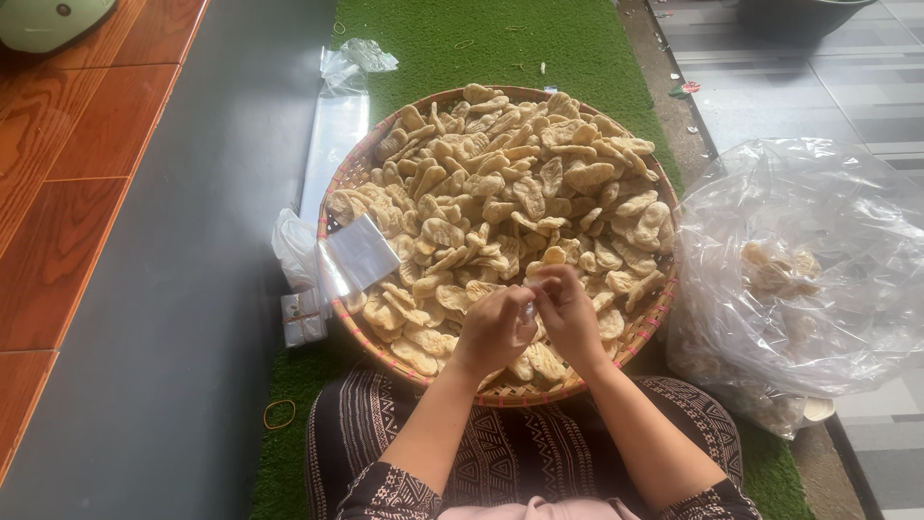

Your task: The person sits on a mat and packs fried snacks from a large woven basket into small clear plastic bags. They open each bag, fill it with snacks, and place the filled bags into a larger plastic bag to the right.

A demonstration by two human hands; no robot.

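Both hands over near rim of basket (358, 171): left hand (496, 329) and right hand (568, 310) pinched together on small clear bag (527, 310), perhaps with one cracker (553, 255) inside. Could slip and spill if grip loosens.

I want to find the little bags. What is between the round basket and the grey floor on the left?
In the head view, small clear plastic bags and a white bag lie there on green turf, beside the woven basket.
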